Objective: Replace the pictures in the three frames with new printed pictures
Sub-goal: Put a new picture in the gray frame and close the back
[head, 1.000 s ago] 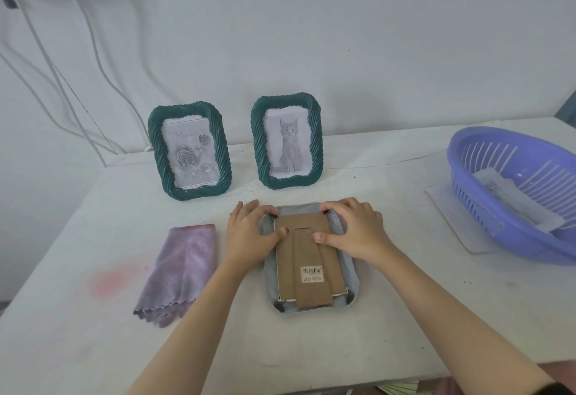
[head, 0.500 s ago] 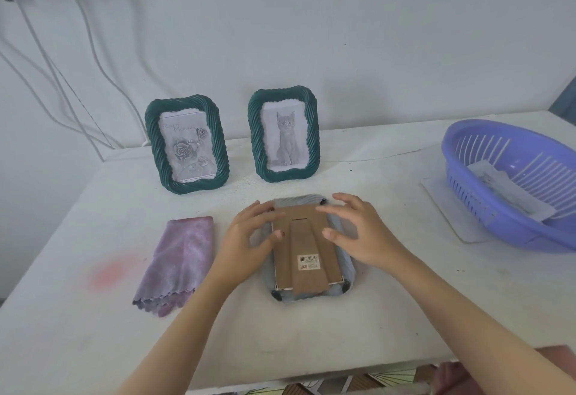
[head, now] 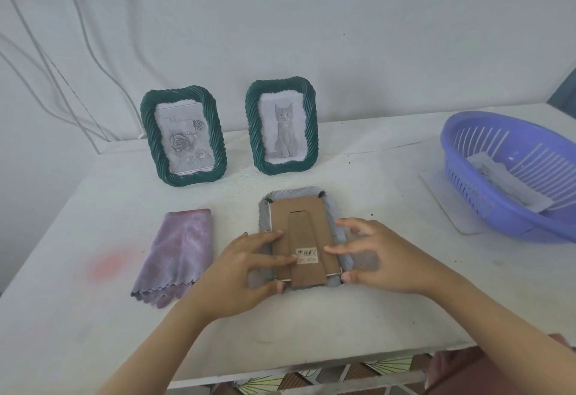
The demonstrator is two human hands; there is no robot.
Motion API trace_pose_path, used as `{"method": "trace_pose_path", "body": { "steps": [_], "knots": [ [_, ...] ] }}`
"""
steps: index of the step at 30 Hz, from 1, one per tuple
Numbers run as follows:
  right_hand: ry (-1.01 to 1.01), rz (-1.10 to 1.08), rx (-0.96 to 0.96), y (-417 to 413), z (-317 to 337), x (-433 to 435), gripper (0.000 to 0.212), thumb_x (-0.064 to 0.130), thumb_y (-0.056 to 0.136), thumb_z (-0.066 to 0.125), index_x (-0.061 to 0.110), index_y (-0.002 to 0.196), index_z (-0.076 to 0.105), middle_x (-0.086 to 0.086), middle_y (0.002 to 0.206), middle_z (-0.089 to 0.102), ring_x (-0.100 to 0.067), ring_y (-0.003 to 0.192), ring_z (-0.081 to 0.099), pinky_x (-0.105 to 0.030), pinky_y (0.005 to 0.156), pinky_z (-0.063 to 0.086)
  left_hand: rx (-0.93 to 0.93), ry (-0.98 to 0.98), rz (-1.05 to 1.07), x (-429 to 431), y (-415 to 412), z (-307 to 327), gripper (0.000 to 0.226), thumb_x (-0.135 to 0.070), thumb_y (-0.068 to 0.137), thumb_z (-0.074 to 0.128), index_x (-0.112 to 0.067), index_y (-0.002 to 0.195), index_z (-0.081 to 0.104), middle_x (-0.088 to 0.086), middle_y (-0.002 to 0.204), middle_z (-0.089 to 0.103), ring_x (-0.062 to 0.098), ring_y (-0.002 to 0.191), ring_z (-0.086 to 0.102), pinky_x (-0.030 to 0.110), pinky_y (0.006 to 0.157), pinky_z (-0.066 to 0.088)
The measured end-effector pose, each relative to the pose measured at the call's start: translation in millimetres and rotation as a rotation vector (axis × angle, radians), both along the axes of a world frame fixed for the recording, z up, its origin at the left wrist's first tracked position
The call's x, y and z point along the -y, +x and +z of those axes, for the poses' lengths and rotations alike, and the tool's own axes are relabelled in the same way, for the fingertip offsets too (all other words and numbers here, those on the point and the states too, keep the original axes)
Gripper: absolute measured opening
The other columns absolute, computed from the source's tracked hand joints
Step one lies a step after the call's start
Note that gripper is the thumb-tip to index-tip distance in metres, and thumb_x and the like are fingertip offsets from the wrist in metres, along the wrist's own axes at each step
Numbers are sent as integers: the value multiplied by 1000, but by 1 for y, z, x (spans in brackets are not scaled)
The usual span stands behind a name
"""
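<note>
Lower now, our left hand [head: 246, 273] and right hand [head: 380, 257] press loose-fingered at the face-down frame [head: 293, 192], probably freeing its backing [head: 299, 217].

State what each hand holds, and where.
Nothing gripped: left hand and right hand rest fingers on the cardboard back of the face-down frame, thumbs at near corners.

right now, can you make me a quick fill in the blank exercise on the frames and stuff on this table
1. The flat frame between the left hand and the right hand lies face ____.
2. The right standing frame shows a picture of a ____.
3. The cloth lies to the flat frame's ____.
4. Counting the rose frame, ____ frames stand upright.
Missing words: down; cat; left; two.
</note>
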State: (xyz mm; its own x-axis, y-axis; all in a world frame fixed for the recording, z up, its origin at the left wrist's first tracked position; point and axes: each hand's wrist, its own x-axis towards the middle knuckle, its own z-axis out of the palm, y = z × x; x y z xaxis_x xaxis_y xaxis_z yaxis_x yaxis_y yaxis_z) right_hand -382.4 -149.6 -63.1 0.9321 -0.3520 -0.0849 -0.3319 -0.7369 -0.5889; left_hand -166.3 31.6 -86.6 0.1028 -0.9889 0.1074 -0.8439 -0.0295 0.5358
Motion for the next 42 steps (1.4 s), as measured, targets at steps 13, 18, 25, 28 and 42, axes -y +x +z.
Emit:
{"method": "trace_pose_path", "body": {
  "steps": [13,18,25,28,42],
  "knots": [
    [-285,185,-89,18,18,10,47,60,70,67,42,113,63,12,150,30,-8,129,31,-23,97,23,407,17,-115,6,0,15,38,-55,82,45,-39,113,62,10,119,64,21,109,61,36,98,40],
    [-400,252,-94,12,23,5,45,57,80,58,37,121,60,9,152,25,-11,132,30,-27,103,25,387,23,-121,5,-2,7,43,-51,94,29,-33,118,61,15,120,62,26,112,60,38,99,42],
    [-680,363,17,13,15,2,32,50,76,57,28,95,71,-1,131,55,-18,109,58,-31,82,51,399,-14,-111,5,-3,5,45,-45,96,25,-30,117,62,16,119,63,29,110,61,40,102,35],
    [-734,416,37,17,9,0,25,43,78,62,21,87,72,0,131,55,-16,108,56,-30,83,51,403,-38,-105,4,-4,4,47,-44,97,23,-29,116,63,17,118,63,28,107,62,40,100,37],
    [-375,266,9,17,8,17,43,59,74,60,34,108,68,6,145,40,-13,124,41,-31,97,36,309,-15,-105,2,0,-2,40,-45,95,31,-32,120,59,12,126,58,26,122,52,39,107,32]
  ]
}}
